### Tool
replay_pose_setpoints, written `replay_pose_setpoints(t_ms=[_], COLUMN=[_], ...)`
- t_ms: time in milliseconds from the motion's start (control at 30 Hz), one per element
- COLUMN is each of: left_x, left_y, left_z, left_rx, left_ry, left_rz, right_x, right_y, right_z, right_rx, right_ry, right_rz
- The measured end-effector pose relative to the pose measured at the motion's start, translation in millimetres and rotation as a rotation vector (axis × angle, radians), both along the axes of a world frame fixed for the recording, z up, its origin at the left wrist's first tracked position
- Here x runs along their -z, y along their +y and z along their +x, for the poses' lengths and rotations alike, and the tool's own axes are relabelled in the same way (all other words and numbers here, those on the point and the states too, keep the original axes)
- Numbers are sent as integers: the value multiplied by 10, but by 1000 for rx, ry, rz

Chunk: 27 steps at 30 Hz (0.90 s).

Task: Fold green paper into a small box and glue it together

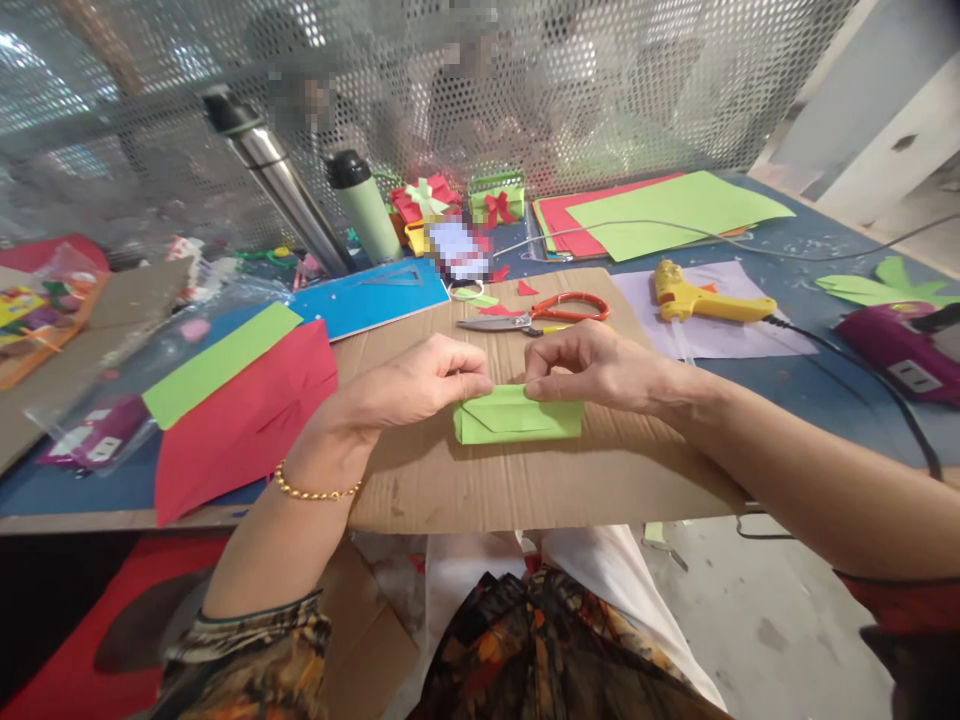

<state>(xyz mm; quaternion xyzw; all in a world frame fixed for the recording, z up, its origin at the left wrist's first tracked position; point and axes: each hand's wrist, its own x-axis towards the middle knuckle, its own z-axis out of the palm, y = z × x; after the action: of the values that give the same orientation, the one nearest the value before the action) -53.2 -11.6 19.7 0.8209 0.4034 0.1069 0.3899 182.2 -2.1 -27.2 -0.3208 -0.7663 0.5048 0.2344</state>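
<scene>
A small folded box of light green paper (517,420), shaped like a little handbag with a pointed flap on its front, rests on the cardboard sheet (420,490). My left hand (431,380) pinches its top edge near the left end, thumb and fingers together. Close by, my right hand (581,370) pinches the same edge right of the middle. Just beyond the hands lie orange-handled scissors (536,314), blades pointing left. A yellow hot glue gun (705,295) lies on a pale purple sheet (637,290) to the right.
Red paper (240,440) and a green strip (221,365) lie at left beside a blue folder (375,298). Two bottles, a steel one (289,190) and a green one (367,210), stand behind. A phone (457,250), finished paper bags (496,200) and green sheets (675,212) line the back.
</scene>
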Motion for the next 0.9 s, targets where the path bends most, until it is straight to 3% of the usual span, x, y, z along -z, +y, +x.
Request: replay_pose_setpoints(t_ms=[267, 433, 600, 767, 900], left_x=[47, 33, -19, -2, 1], left_y=[12, -1, -10, 7, 2], left_z=[43, 52, -18, -56, -41], left_rx=[32, -13, -53, -77, -86], left_ry=[-26, -73, -85, -75, -62], left_rz=[-26, 49, 122, 192, 222], right_x=[-24, -30, -90, -79, -23], right_y=[-58, -26, 26, 77, 104], right_z=[-55, -36, 64, 119, 97], right_rx=[57, 49, 166, 155, 96], right_ry=[9, 72, 111, 7, -24], right_rz=[-49, -49, 8, 101, 83])
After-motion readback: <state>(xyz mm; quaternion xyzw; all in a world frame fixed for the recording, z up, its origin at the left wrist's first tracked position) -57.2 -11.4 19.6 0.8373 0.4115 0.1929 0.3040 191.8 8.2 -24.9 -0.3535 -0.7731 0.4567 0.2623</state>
